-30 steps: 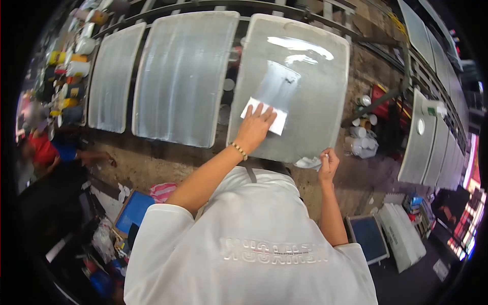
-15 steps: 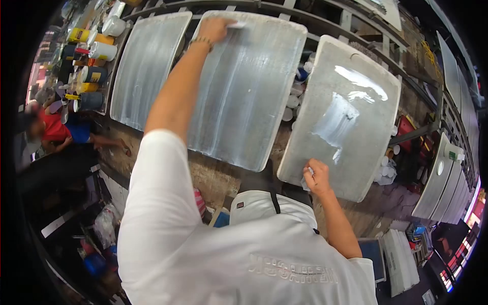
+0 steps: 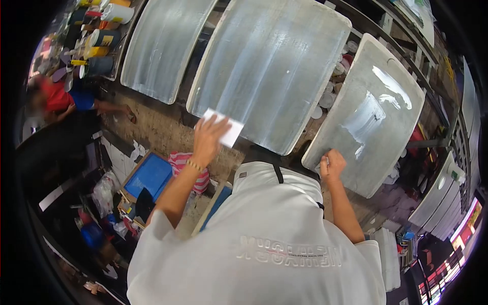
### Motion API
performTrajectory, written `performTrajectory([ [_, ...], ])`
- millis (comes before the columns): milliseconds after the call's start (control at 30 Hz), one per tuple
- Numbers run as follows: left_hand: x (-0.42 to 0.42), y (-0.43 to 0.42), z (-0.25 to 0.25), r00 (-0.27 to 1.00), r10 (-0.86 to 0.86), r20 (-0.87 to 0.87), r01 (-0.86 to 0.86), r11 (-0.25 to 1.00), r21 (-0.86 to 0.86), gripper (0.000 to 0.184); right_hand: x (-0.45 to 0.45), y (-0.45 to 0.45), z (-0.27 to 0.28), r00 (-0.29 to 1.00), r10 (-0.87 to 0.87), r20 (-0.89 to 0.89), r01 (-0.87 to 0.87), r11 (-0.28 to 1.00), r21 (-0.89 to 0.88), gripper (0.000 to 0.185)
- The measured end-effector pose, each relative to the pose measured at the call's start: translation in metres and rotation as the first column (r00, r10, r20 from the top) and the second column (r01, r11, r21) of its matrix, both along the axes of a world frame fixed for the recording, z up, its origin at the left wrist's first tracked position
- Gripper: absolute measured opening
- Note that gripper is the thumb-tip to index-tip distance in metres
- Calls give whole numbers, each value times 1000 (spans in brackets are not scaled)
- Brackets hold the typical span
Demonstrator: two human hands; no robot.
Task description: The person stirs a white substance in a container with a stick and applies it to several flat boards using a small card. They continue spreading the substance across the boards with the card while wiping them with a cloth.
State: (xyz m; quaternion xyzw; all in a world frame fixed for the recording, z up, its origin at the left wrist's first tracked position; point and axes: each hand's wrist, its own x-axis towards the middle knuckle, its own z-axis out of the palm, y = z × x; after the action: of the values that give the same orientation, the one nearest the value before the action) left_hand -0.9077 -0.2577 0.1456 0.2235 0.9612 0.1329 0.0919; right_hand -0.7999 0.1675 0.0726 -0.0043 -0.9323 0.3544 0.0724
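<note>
My left hand (image 3: pixel 207 138) grips a flat white rectangular card (image 3: pixel 233 133) at the near left edge of the large middle panel (image 3: pixel 284 71). That panel is grey, with pale lengthwise streaks. My right hand (image 3: pixel 333 165) is a closed fist at the near left edge of the right panel (image 3: pixel 351 150). A small pale bit shows beside its fingers, too little to name. Thick white paste (image 3: pixel 368 117) lies smeared across the middle of the right panel, with glossy patches farther up. A third grey streaked panel (image 3: pixel 165 46) lies to the left.
Paint tubs and cups (image 3: pixel 104 38) stand on a shelf at the upper left. A person in a red top (image 3: pixel 56 94) sits at the left. A blue tray (image 3: pixel 149 175) and a pink striped bag (image 3: pixel 190 170) lie below. More panels (image 3: pixel 439 195) lean at the right.
My left hand has drawn the card from the far edge of the middle panel down to its near edge. My right hand stays by the right panel's near edge. The view has shifted.
</note>
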Motion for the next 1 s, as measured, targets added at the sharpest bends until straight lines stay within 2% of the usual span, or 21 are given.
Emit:
performTrajectory([
  [33,10,-11,7,1000,10,-4,-10,1000,-2,58,2,0,1,1000,8,-4,-8,1000,14,12],
  [100,11,-28,17,994,-37,102,40,999,-26,51,-2,1,0,999,25,-31,-24,999,28,12],
  [133,-11,-26,23,998,-48,48,46,999,27,49,-1,1,1,1000,21,-13,-21,999,29,12],
  [200,-90,-8,34,992,-57,-117,71,990,120,46,2,1,1,1000,15,0,-15,999,36,13],
  [233,-140,0,20,951,-131,-279,159,984,78,48,2,0,1,1000,9,4,-9,998,57,13],
  [300,-242,29,-7,940,-120,-319,116,993,-30,48,3,0,1,1000,-1,12,0,997,83,13],
  [333,-294,47,-16,926,-130,-355,157,986,49,47,3,1,0,1000,1,8,-2,996,92,13],
  [367,-341,67,-24,913,-148,-379,156,988,-10,45,3,1,-1,1000,3,6,-4,995,100,13],
  [400,-382,86,-30,925,-135,-355,157,987,32,50,4,0,-2,1000,-1,16,0,995,101,13],
  [467,-406,111,-26,959,-26,-283,52,995,84,38,8,-1,-6,999,-41,21,38,991,132,13],
  [533,-412,111,-34,971,-27,-239,56,992,114,38,7,-1,-4,998,-43,39,38,992,121,13],
  [567,-404,104,-35,976,-53,-210,70,995,75,35,7,-2,-3,998,-44,34,40,993,113,13],
  [633,-367,74,-35,935,-182,-304,191,982,-1,50,7,-2,-2,998,-45,52,39,994,104,13],
  [700,-295,35,-38,936,-194,-295,229,969,89,50,4,-1,-1,998,-27,51,22,995,100,13],
  [733,-255,13,-36,931,-180,-317,206,977,51,43,4,-1,0,998,-32,54,26,995,98,12],
  [867,-115,-45,-18,983,-63,-171,66,998,11,49,7,0,-5,999,-21,30,19,996,89,12],
  [900,-90,-55,-15,991,-23,-130,25,1000,18,52,6,1,-7,1000,-14,27,11,996,86,12],
  [933,-68,-61,-8,998,12,-69,-12,1000,-10,62,8,1,-8,999,-19,26,17,996,91,15],
  [1000,-30,-69,-1,998,38,-54,-38,999,-6,61,7,1,-9,1000,-15,21,13,996,94,17],
])
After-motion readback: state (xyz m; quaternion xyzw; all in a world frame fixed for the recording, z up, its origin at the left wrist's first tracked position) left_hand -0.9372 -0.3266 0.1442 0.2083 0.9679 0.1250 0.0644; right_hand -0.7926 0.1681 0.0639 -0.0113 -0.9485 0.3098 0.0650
